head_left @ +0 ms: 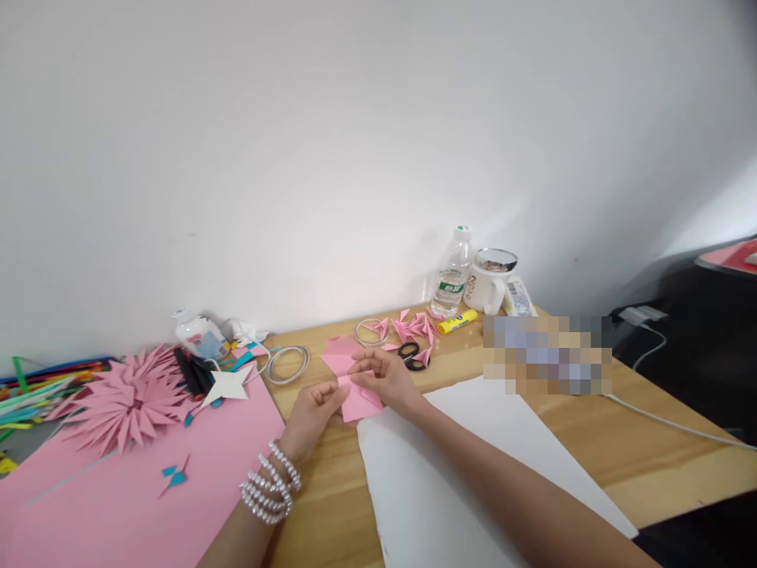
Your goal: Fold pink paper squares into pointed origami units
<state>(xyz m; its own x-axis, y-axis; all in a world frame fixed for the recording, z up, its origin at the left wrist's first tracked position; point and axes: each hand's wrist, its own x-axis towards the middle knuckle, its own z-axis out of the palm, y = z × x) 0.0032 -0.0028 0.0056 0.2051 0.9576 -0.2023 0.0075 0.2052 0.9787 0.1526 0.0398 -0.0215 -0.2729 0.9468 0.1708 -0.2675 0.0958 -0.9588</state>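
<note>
Half-hidden pink paper [362, 401] between hands

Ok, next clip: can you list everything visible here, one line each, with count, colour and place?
pink paper piece: one, pink, held between both hands
pink square: one, pink, on the desk behind the hands
folded pink pieces: several, pink, far desk
scissors: one, black, beside the right hand
glue stick: one, yellow, near the bottle
water bottle: one, clear, by the wall
mug: one, white, right of the bottle
wire rings: two, silver, mid desk
paper flower: one, pink, on the pink sheet
pink sheet: one, left desk
white star: one, beside the flower
white sheet: one, under the right forearm
bead bracelets: several, white, left wrist
left hand: pinching the piece
right hand: pinching the piece
</note>
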